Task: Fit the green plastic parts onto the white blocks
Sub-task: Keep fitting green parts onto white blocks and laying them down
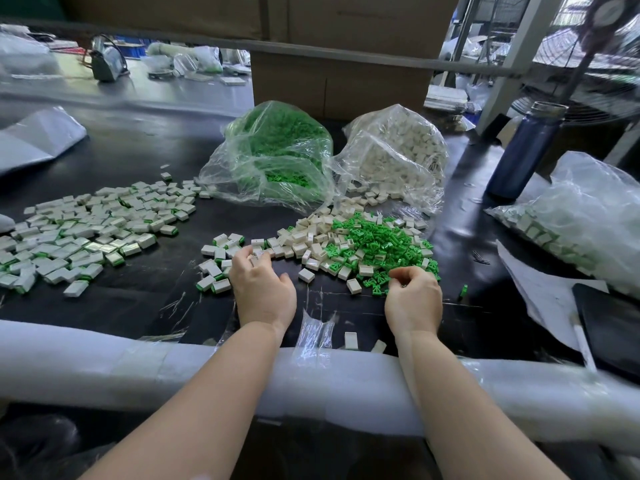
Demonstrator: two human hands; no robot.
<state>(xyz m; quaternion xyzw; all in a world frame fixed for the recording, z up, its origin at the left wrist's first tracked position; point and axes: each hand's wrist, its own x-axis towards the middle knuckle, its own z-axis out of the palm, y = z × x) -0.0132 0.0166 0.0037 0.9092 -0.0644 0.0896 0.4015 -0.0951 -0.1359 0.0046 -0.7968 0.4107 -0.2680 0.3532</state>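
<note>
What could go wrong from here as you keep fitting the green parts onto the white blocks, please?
1. Two white blocks lie right at the padded table edge; a forearm could knock them off.
2. The small group of finished pieces sits beside the left hand, close to the mixed loose heap, so finished and unfinished may get mixed.
3. The single green part lying apart from the right hand could be missed.

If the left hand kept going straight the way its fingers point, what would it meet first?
Probably the loose white blocks just beyond the left hand; its fingers already reach the near edge of that pile. Depth is unclear, so contact may already exist.
</note>
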